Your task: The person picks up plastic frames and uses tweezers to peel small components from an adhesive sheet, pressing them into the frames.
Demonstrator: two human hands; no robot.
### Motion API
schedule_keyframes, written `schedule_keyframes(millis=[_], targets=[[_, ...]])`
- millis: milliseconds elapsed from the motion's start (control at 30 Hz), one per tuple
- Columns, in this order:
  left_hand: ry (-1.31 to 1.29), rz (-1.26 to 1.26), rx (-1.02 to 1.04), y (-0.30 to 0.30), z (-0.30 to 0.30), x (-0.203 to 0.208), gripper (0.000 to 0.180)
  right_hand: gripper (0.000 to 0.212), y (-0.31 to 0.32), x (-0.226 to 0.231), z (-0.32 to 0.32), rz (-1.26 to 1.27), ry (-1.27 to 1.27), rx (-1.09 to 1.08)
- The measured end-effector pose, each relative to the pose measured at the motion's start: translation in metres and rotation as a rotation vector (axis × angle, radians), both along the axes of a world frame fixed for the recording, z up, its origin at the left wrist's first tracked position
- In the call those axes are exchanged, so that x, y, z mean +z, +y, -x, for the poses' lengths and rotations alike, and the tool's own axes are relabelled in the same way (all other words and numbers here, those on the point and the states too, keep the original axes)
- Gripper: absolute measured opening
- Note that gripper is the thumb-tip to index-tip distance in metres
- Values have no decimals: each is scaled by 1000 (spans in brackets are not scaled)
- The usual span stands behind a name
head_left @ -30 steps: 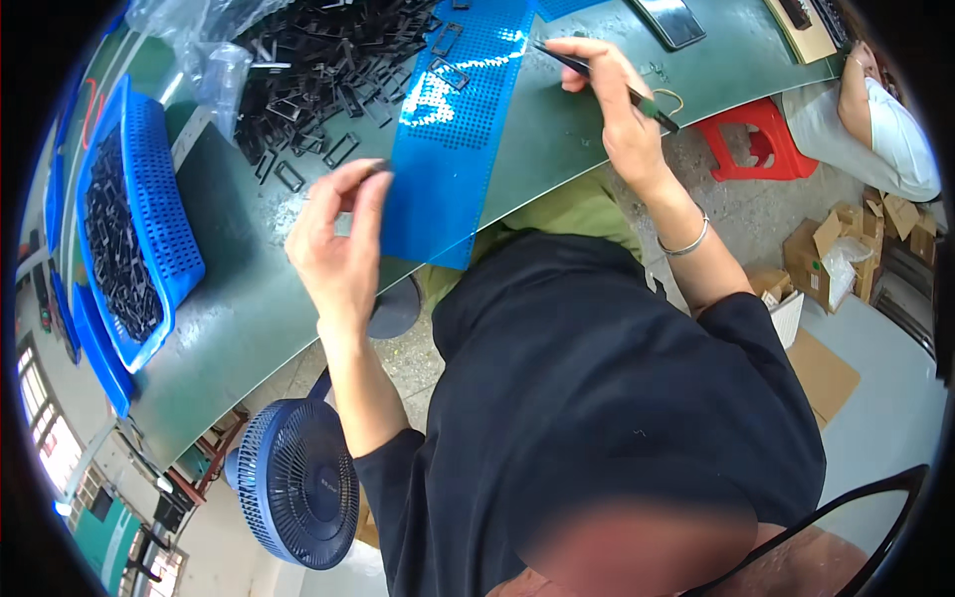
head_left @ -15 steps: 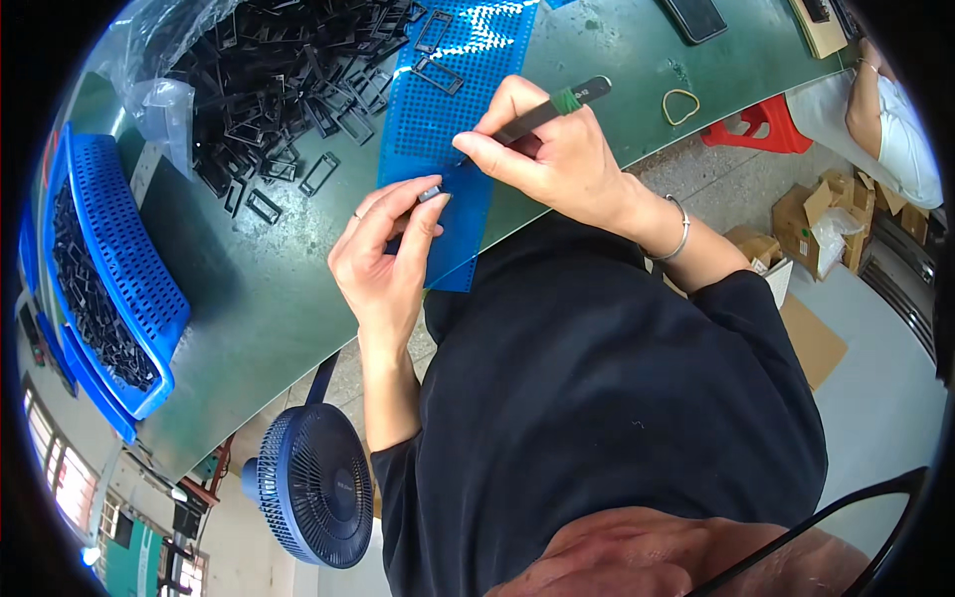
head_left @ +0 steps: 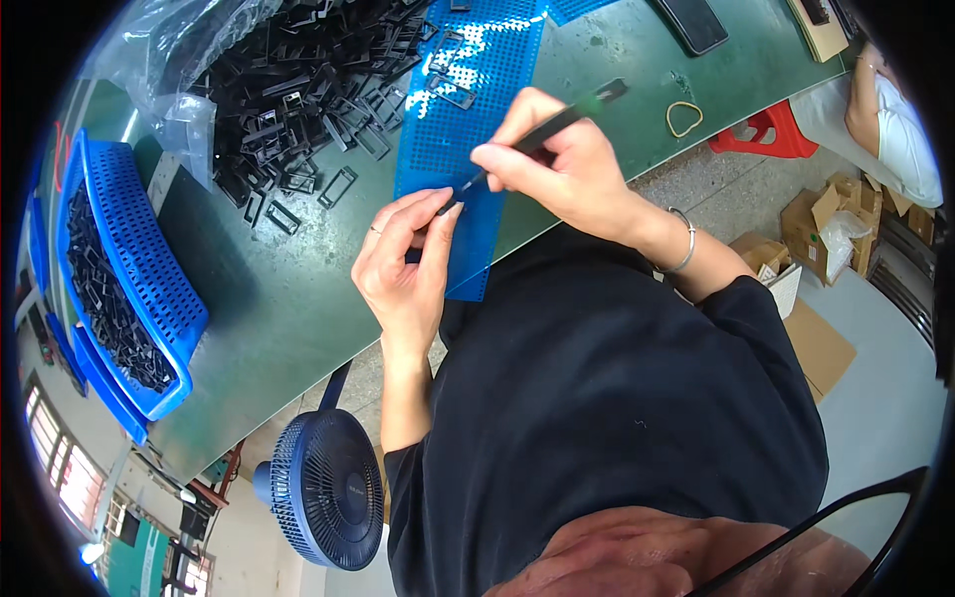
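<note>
Over the blue perforated sheet [head_left: 468, 264], my left hand [head_left: 403, 269] pinches a small dark piece [head_left: 448, 206] between thumb and forefinger. Most of that piece is hidden by the fingertips. My right hand [head_left: 575, 179] is closed round a pair of black tweezers [head_left: 559, 125] with a green band near the back end, which is blurred. The tweezers slant down to the left, and their tips are at the piece in my left fingers; whether they touch it I cannot tell. Left of the sheet lies a heap of black rectangular frames [head_left: 368, 139].
A blue perforated basket [head_left: 164, 259] full of small black parts stands at the left, near a clear plastic bag [head_left: 169, 90]. A phone [head_left: 696, 25] and a rubber band [head_left: 684, 119] lie at the right. Below the table edge is a blue fan [head_left: 333, 488]. Another person sits at far right.
The tweezers' tips have come down to the piece in my left hand. That piece has turned between my fingers. The whole view has shifted slightly.
</note>
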State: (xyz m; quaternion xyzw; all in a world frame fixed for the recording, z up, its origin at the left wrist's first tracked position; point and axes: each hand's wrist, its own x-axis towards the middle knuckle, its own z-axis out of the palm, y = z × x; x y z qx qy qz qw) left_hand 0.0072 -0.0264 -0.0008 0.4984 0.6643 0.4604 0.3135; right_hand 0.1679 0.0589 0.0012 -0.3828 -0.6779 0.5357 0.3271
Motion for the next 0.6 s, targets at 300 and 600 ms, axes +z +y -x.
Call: schedule_keyframes(millis=[300, 600], targets=[[29, -5, -32, -1, -1, 2, 13, 16, -11, -3, 11, 320, 465, -43], [91, -83, -33, -1, -1, -2, 15, 16, -12, -6, 13, 243, 364, -33]])
